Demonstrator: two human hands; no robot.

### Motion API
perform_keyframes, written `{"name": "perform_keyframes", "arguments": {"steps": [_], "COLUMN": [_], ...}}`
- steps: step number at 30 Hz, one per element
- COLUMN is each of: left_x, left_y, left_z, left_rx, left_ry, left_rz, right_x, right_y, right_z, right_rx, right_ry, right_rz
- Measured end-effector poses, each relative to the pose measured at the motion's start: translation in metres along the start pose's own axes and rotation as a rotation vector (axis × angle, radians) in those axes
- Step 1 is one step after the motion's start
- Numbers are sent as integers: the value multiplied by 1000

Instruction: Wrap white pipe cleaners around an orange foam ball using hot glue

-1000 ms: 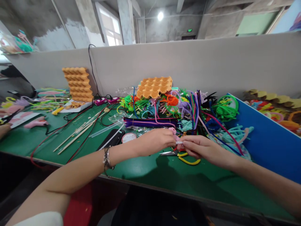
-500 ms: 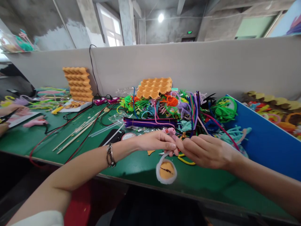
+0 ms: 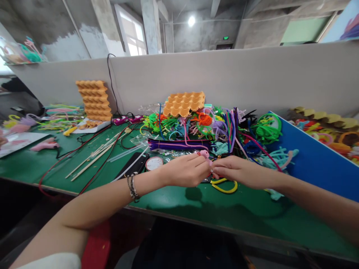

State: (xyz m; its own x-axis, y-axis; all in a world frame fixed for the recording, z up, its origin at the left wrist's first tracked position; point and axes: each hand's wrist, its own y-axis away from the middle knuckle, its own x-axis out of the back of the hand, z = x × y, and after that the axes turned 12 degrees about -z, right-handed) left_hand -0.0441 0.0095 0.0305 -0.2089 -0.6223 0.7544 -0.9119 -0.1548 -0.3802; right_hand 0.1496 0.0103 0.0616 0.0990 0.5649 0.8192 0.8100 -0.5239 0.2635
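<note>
While your forearms are reaching in from the lower left and lower right of the frame, your two hands are meeting just right of centre. Your left hand (image 3: 188, 170) is curling its fingers nearly closed, and its fingertips are pressing on a pale strip (image 3: 211, 169), of which only a sliver is showing between the hands. Your right hand (image 3: 245, 172) is pinching at that same sliver with thumb and fingers drawn together; your knuckles are hiding the rest. Just above your left fingertips, a pink piece (image 3: 205, 153) is showing, though I cannot tell whether you are holding it. Below your right hand, the yellow-handled scissors (image 3: 227, 191) are lying on the green table (image 3: 168, 200), their blades being covered by your hands. Left of your left hand, a round white disc with a red rim (image 3: 154, 163) is lying near a black phone (image 3: 134, 157). Behind your hands, a purple bundle (image 3: 168, 145) is lying before a heap of coloured stems (image 3: 174, 125), and an orange egg tray (image 3: 185, 104) is leaning on top of it. Toward the left edge, a pink glue gun (image 3: 42, 145) is resting on the table
</note>
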Motion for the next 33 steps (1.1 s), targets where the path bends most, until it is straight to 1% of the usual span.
{"name": "perform_keyframes", "arguments": {"steps": [1, 3, 5, 6, 7, 8, 11, 12, 13, 15, 17, 18, 19, 20, 22, 24, 26, 28, 29, 31, 32, 33], "left_x": [1, 2, 1, 1, 0, 0, -2, -2, -3, -3, -2, -2, -1, 1, 3, 3, 2, 1, 0, -1, -2, -2], "left_y": [-1, -2, -3, -4, -4, -4, -3, -4, -4, -4, -4, -4, -4, -4, -3, -3, -2, -1, -1, -2, -3, -5], "left_z": [0, -4, -9, -12, -15, -18, -22, -22, -21, -18, -16, -16, -17, -17, -18, -17, -14, -8, -6, -3, -2, -3], "left_rx": [12, 76, 119, 133, 156, 193, 359, 408, 444, 483, 490, 470, 433, 381, 251, 137, 73, 47, 34, 0, -5, 7], "left_ry": [61, 285, 488, 598, 727, 885, 1472, 1610, 1718, 1845, 1887, 1858, 1784, 1665, 1297, 870, 495, 219, 128, 36, 38, 88], "left_rz": [-45, -156, -227, -244, -257, -273, -353, -371, -379, -379, -381, -373, -354, -325, -258, -209, -168, -111, -89, -87, -111, -155], "right_x": [0, -1, -3, -4, -5, -6, -7, -8, -8, -9, -10, -11, -11, -11, -11, -10, -8, -4, -2, 1, 3, 3], "right_y": [-1, -1, 0, 1, 1, 2, 4, 4, 5, 5, 5, 6, 6, 7, 8, 8, 7, 4, 3, 0, -2, -3], "right_z": [2, 4, 4, 3, 3, 2, -3, -4, -6, -10, -12, -13, -12, -11, -8, -6, -5, -5, -4, -1, 1, 4], "right_rx": [15, 14, 12, 13, 22, 49, 207, 257, 292, 293, 252, 233, 219, 207, 172, 71, -34, -62, -44, 3, 17, 24], "right_ry": [-67, -89, -96, -49, 57, 225, 930, 1116, 1249, 1369, 1372, 1346, 1307, 1260, 1136, 961, 675, 384, 279, 183, 172, 159], "right_rz": [-23, -30, 12, 57, 111, 173, 381, 438, 488, 555, 557, 541, 519, 488, 391, 264, 153, 88, 66, 24, 10, 1]}}
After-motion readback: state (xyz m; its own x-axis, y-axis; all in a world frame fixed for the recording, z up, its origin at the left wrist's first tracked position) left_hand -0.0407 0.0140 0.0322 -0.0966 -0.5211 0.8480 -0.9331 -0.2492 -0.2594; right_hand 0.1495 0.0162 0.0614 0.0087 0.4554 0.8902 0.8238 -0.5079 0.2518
